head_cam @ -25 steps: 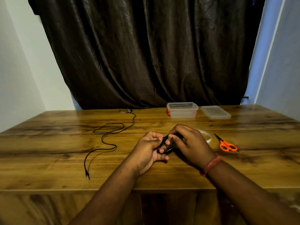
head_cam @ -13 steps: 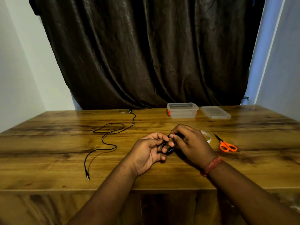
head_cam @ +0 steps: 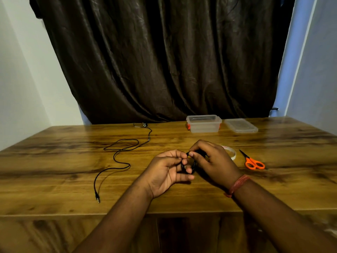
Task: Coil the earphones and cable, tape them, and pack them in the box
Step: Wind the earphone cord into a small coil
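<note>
A small black coiled cable (head_cam: pixel 193 162) sits between my two hands over the middle of the wooden table (head_cam: pixel 54 179). My left hand (head_cam: pixel 166 172) pinches its left side and my right hand (head_cam: pixel 212 161) grips its top and right side; most of the coil is hidden by fingers. Black earphones (head_cam: pixel 116 152) lie uncoiled at the left, jack plug toward the front edge and earbuds at the far edge. A clear plastic box (head_cam: pixel 204 124) stands open at the back, with its lid (head_cam: pixel 240 125) beside it on the right.
A roll of clear tape (head_cam: pixel 231 152) lies just behind my right hand. Orange-handled scissors (head_cam: pixel 252 161) rest to its right. A dark curtain hangs behind the table, with pale walls on both sides.
My left fingers have loosened and spread a little, and the coil has shifted slightly between the fingertips. Both hands stay in the same spot over the table.
</note>
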Motion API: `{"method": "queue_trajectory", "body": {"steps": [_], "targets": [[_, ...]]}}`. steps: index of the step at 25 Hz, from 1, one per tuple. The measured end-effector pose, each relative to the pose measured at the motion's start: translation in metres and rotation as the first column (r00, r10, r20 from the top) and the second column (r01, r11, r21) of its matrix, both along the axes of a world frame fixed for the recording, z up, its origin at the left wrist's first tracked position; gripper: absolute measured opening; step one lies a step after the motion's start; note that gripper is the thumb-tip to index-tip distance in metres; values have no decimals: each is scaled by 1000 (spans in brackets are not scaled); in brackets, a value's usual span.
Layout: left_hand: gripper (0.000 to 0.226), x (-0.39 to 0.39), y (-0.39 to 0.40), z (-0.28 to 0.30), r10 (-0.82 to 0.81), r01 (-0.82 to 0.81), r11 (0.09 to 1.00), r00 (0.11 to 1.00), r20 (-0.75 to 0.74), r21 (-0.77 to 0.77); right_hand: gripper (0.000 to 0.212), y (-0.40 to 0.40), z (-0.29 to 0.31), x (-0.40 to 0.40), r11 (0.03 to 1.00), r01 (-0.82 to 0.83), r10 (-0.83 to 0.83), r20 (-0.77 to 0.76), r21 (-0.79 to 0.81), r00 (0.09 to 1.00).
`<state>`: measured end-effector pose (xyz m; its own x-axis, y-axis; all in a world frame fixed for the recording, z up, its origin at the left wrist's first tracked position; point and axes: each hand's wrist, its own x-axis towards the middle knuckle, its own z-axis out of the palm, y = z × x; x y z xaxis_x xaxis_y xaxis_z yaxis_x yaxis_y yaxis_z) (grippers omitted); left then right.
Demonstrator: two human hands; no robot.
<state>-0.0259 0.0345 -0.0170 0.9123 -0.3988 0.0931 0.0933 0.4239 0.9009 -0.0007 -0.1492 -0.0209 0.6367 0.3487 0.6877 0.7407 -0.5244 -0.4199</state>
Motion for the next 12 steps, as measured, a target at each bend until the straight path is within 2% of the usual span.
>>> {"method": "queue_trajectory", "body": {"steps": [9,12], "targets": [[21,1,1,2,-52,51,998,998,-26,-26,3,-1,1,-2,1000,-16,16,-5,25,1000],[32,2,3,1,-88,87,996,995,-52,-12,3,-1,0,0,999,-16,17,-23,36,1000]]}}
